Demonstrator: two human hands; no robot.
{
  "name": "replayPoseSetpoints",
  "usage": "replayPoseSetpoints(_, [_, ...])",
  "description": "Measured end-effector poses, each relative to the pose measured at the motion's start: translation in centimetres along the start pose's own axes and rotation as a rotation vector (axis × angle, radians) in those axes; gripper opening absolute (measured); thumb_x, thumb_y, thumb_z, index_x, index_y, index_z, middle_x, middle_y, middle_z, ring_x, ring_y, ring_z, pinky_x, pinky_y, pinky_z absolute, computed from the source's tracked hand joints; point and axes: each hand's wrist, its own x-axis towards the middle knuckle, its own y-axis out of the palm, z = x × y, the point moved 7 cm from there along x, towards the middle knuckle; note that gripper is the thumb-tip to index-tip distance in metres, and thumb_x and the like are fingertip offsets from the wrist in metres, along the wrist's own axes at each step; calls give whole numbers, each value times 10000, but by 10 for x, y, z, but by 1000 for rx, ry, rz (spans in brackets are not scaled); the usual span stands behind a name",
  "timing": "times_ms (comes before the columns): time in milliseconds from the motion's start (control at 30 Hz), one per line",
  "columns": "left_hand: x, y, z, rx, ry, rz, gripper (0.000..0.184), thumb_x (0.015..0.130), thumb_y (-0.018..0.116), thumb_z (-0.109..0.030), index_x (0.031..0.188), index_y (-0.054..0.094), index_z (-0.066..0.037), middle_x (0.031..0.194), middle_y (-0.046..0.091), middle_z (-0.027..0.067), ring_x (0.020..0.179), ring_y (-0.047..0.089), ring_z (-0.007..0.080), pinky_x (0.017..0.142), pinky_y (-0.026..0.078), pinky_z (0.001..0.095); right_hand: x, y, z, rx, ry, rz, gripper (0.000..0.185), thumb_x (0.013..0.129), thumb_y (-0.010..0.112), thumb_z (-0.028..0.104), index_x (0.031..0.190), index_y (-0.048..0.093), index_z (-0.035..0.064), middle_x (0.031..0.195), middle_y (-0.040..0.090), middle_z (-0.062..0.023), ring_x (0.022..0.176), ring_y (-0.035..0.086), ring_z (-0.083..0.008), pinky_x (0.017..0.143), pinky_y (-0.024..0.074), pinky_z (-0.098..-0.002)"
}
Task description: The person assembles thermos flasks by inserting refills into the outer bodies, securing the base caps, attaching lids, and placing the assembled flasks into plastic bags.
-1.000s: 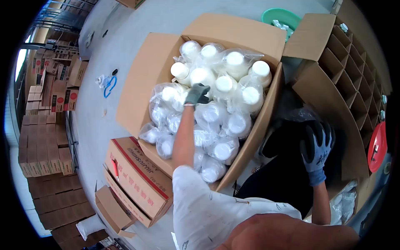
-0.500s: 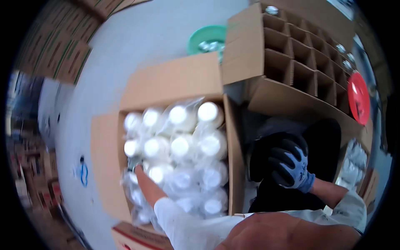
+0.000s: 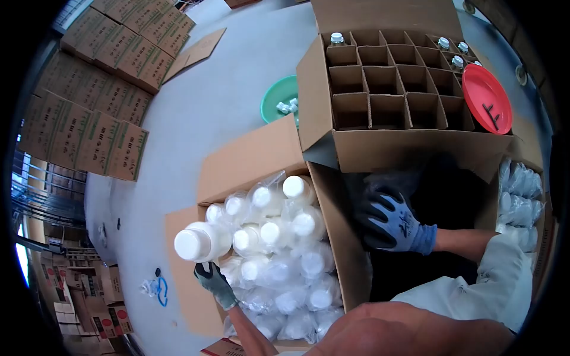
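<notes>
My left hand [image 3: 216,285], in a grey-green glove, grips a white bottle [image 3: 218,238] with a white cap. The bottle tilts to the left, raised at the left side of an open cardboard box [image 3: 252,157]. Inside that box stand rows of white-capped bottles [image 3: 273,232], many wrapped in clear plastic. My right hand [image 3: 396,225], in a blue and black glove, rests on my dark-clothed leg with its fingers spread. Nothing shows in it, though its fingertips blend into the dark cloth.
A divided carton [image 3: 386,142] at the upper right holds a few clear bottles with white caps. On its edge lies a red dish [image 3: 497,98] with dark pieces. A green basin [image 3: 270,101] holds small white caps. Plastic-wrapped items [image 3: 521,202] are at right; stacked cartons [image 3: 95,139] at left.
My left hand has come up from among the bottles with a white bottle in its grip. My view has shifted. The right hand stays on the leg.
</notes>
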Motion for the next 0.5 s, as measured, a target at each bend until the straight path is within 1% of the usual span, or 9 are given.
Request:
replayPoseSetpoints(67, [-24,-15,-76,-260,4,61,418,848,625,43,1249,509,70,1219,539,150,1052,560,236,831,515,369,13,-21,4,162,36,-43,762,836,655,431,1474,364,133,1437,355,-234,1283,395,-403,1076,302,-552])
replayPoseSetpoints(167, [-73,-11,-192,-576,55,164,564,835,637,64,1358,427,54,1350,500,154,1168,528,228,930,499,345,40,-109,35,404,-93,-338,865,794,722,425,1496,317,120,1477,319,-232,1323,359,-422,1089,316,-505])
replayPoseSetpoints(200, [-94,-7,-233,-584,190,213,620,828,637,77,1398,397,32,1380,484,145,1193,513,228,925,506,353,42,-139,46,465,-151,-421,891,783,737,425,1501,306,118,1484,310,-235,1332,350,-428,1089,319,-503])
replayPoseSetpoints(233, [-117,5,-265,-634,176,362,644,821,650,69,1407,387,20,1375,485,135,1186,515,234,925,507,366,37,-164,55,528,-193,-454,942,756,762,444,1502,295,110,1488,308,-247,1321,357,-449,1084,325,-514])
replayPoseSetpoints(367, [-207,81,-335,-660,386,913,594,795,680,95,1335,439,31,1256,535,140,1170,543,220,935,499,327,-9,-214,42,675,-112,-254,948,705,829,339,1473,333,87,1322,478,-207,1175,531,-357,993,447,-434])
replayPoseSetpoints(400, [-225,103,-337,-660,395,1006,582,789,687,101,1316,452,34,1226,547,142,1166,550,217,938,497,318,-27,-210,23,691,-38,-260,846,662,859,310,1361,457,57,1243,559,-152,1119,587,-298,959,472,-378])
replayPoseSetpoints(433, [-245,125,-329,-652,263,1119,573,811,675,69,1334,446,15,1236,550,146,1157,557,209,911,501,285,-46,-206,11,670,-81,-268,793,689,851,266,1349,457,73,1218,546,-163,1086,589,-278,922,495,-375])
replayPoseSetpoints(467, [-265,145,-325,-634,124,1219,565,834,664,36,1351,440,-4,1246,554,150,1149,564,201,885,504,253,-63,-195,-3,883,5,-168,767,667,868,243,1307,481,74,1206,553,-136,1102,576,-262,938,478,-380])
replayPoseSetpoints(500, [-277,151,-327,-629,129,1262,565,834,664,36,1351,440,-4,1246,554,150,1149,564,201,885,504,253,-80,-183,-12,1100,89,-72,742,645,885,221,1265,505,75,1195,559,-109,1118,564,-245,953,461,-386])
